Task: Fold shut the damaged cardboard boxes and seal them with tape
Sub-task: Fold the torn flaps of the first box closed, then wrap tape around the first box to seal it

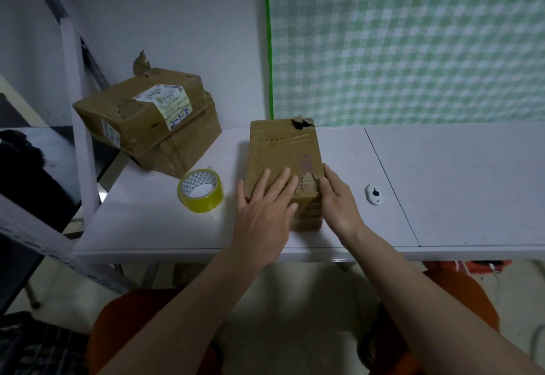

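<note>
Pressing the torn box [283,153] shut, left hand [264,212] flat on top, right hand [339,200] open against its side; next, likely fetching the tape [200,191].

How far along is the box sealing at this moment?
Done: nothing clearly. In hand: left hand presses flat on the small box, right hand against its torn side. Left: tape roll lies untouched; two stacked boxes are still torn.
</note>
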Demonstrator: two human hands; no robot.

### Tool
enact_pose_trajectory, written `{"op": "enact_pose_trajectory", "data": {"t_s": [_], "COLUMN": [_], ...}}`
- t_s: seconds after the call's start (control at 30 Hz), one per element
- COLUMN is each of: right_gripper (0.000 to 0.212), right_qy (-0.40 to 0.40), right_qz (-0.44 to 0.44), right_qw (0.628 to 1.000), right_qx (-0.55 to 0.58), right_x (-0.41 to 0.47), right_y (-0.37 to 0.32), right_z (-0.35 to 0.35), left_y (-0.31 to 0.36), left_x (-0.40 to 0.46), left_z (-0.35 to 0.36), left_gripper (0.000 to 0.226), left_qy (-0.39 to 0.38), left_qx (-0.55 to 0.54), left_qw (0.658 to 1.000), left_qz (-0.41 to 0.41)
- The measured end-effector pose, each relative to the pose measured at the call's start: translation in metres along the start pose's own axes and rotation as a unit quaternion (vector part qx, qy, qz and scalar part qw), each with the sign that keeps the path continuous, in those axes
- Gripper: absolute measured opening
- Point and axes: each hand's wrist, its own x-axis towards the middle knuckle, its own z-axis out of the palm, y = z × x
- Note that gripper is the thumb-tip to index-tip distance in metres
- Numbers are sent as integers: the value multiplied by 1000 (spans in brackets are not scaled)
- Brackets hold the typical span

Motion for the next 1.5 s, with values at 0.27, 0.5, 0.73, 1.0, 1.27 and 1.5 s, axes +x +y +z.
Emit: {"op": "enact_pose_trajectory", "data": {"t_s": [0.27,0.5,0.73,1.0,1.27,1.5], "right_gripper": [37,32,22,23,46,46], "right_qy": [2,-11,148,-206,-310,-284], "right_qz": [4,23,-147,-204,-63,-38], "right_qw": [999,999,963,934,900,915], "right_qx": [-49,-29,-170,-210,-299,-284], "right_x": [4,1,-16,-45,-42,-37], "right_y": [8,0,-29,-49,-20,-15], "right_z": [1,-2,2,79,116,114], "left_y": [4,5,-33,-111,-139,-149], "left_x": [7,5,-28,-48,-31,-18], "left_z": [2,-1,-4,6,11,20], "left_gripper": [53,53,39,45,55,20], "left_qy": [-25,-10,185,50,7,25], "left_qx": [-1,-14,-139,-58,-60,-162], "left_qw": [1000,1000,970,968,967,946], "left_qz": [-2,-1,-79,-240,-246,-278]}}
